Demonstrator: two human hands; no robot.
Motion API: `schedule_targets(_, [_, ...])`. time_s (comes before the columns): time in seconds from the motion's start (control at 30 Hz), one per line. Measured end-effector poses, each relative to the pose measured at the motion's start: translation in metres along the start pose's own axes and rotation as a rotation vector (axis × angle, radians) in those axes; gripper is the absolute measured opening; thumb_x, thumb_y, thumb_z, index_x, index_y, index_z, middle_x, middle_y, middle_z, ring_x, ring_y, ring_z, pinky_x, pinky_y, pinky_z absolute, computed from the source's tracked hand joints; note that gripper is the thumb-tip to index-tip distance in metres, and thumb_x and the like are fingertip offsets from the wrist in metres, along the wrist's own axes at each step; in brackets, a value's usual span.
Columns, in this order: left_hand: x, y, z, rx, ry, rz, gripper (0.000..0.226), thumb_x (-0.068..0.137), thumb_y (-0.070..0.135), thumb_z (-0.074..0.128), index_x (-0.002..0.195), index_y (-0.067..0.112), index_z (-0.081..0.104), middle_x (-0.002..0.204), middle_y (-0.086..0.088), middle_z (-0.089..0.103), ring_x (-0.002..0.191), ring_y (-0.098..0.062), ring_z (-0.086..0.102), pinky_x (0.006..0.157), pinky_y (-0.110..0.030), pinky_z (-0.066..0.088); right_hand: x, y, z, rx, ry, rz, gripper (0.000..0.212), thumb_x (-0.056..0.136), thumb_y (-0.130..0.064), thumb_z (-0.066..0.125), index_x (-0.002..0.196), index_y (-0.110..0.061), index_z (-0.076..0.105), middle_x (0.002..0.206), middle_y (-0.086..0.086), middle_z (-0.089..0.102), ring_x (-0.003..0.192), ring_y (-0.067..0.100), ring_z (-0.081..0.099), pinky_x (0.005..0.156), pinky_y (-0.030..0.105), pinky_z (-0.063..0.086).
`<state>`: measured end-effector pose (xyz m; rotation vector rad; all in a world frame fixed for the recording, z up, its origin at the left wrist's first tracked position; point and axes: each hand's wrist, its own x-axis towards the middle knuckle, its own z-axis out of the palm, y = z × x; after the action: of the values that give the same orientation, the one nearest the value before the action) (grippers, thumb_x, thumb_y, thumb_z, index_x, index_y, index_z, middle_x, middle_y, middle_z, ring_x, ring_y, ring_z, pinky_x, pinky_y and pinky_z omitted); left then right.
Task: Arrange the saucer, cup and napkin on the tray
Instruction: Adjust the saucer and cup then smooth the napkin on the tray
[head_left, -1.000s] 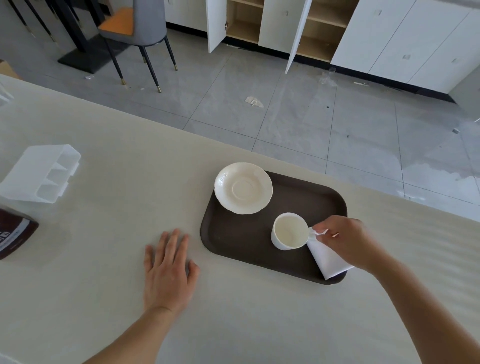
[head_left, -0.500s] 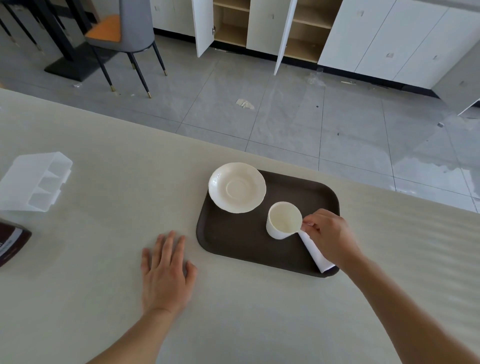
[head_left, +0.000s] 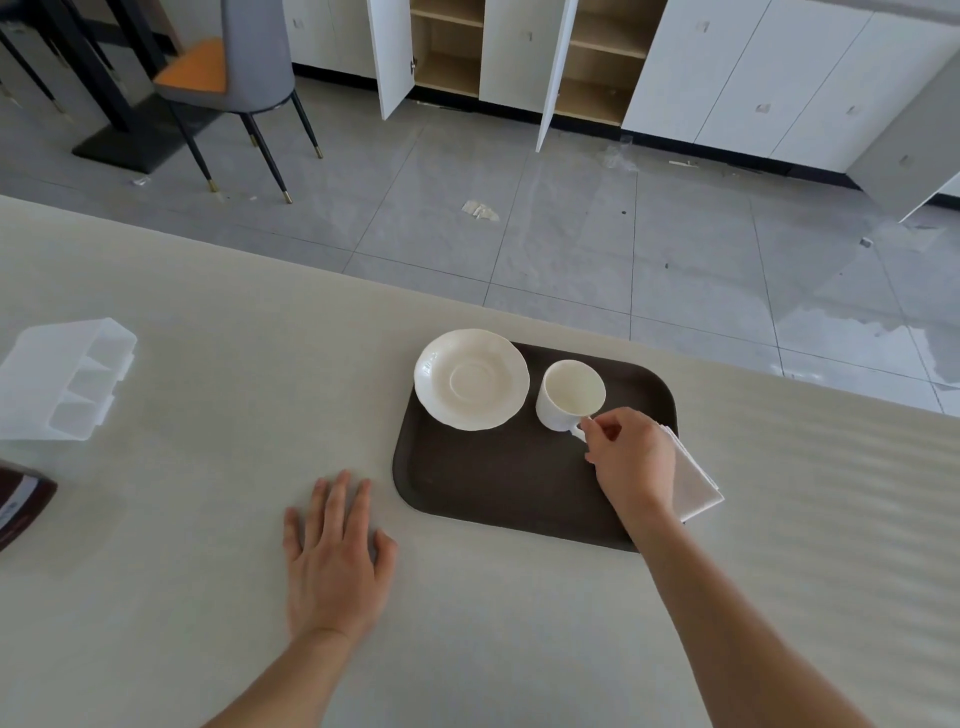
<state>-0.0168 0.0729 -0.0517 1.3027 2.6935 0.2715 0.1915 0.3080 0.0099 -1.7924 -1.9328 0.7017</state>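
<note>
A dark brown tray lies on the pale table. A cream saucer rests on its far left corner, overhanging the rim. Just right of the saucer stands a white cup, upright and empty. My right hand pinches the cup's handle from the near right side. A folded white napkin lies at the tray's right edge, partly hidden under that hand and sticking out past the rim. My left hand lies flat on the table, fingers spread, left of the tray's near corner.
A clear plastic divided box sits at the table's left. A dark brown packet shows at the left edge. The table's far edge runs just beyond the tray, with tiled floor, a chair and open cupboards behind.
My right hand has carried the cup from the tray's middle toward the far side, beside the saucer. More of the napkin shows now. The left hand has stayed flat.
</note>
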Motion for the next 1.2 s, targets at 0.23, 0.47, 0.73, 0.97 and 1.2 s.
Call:
schedule_targets(0.23, [0.001, -0.001, 0.000, -0.009, 0.016, 0.005, 0.061, 0.085, 0.033, 0.037, 0.141, 0.014, 0.049, 0.153, -0.009, 0.041, 0.145, -0.029, 0.032, 0.119, -0.056, 0.017, -0.015, -0.020, 0.018, 0.164, 0.063, 0.161, 0.022, 0.092, -0.036, 0.067, 0.077, -0.020, 0.064, 0.071, -0.002, 0.070, 0.070, 0.020, 0.069, 0.072, 0.041, 0.059])
schedule_targets(0.47, [0.001, -0.003, 0.003, -0.008, 0.017, 0.012, 0.060, 0.085, 0.032, 0.038, 0.142, 0.014, 0.048, 0.154, -0.009, 0.041, 0.146, -0.029, 0.031, 0.119, -0.057, 0.017, -0.023, -0.033, 0.028, 0.292, 0.132, 0.267, 0.025, 0.088, -0.036, 0.070, 0.068, -0.026, 0.060, 0.055, -0.006, 0.068, 0.051, 0.004, 0.067, 0.057, 0.026, 0.051])
schedule_targets(0.73, [0.001, -0.003, 0.003, -0.006, 0.021, 0.017, 0.059, 0.085, 0.031, 0.041, 0.141, 0.014, 0.049, 0.153, -0.010, 0.042, 0.146, -0.030, 0.031, 0.119, -0.058, 0.018, -0.026, -0.040, 0.035, 0.366, 0.147, 0.308, 0.022, 0.088, -0.036, 0.072, 0.071, -0.026, 0.061, 0.064, -0.007, 0.071, 0.049, -0.005, 0.066, 0.049, 0.015, 0.041])
schedule_targets(0.97, [0.001, -0.003, 0.004, 0.002, 0.019, 0.016, 0.060, 0.084, 0.031, 0.040, 0.141, 0.013, 0.049, 0.153, -0.010, 0.042, 0.146, -0.030, 0.030, 0.119, -0.058, 0.017, -0.023, -0.041, 0.040, 0.414, 0.154, 0.323, 0.020, 0.087, -0.034, 0.073, 0.073, -0.024, 0.062, 0.064, -0.008, 0.070, 0.048, -0.003, 0.067, 0.052, 0.019, 0.044])
schedule_targets(1.2, [0.002, -0.003, 0.005, 0.001, 0.035, 0.018, 0.060, 0.085, 0.032, 0.036, 0.140, 0.014, 0.050, 0.152, -0.011, 0.043, 0.145, -0.030, 0.032, 0.119, -0.058, 0.018, -0.021, -0.039, 0.042, 0.399, 0.159, 0.315, 0.020, 0.086, -0.036, 0.073, 0.073, -0.025, 0.063, 0.061, -0.010, 0.070, 0.049, -0.002, 0.067, 0.056, 0.021, 0.049])
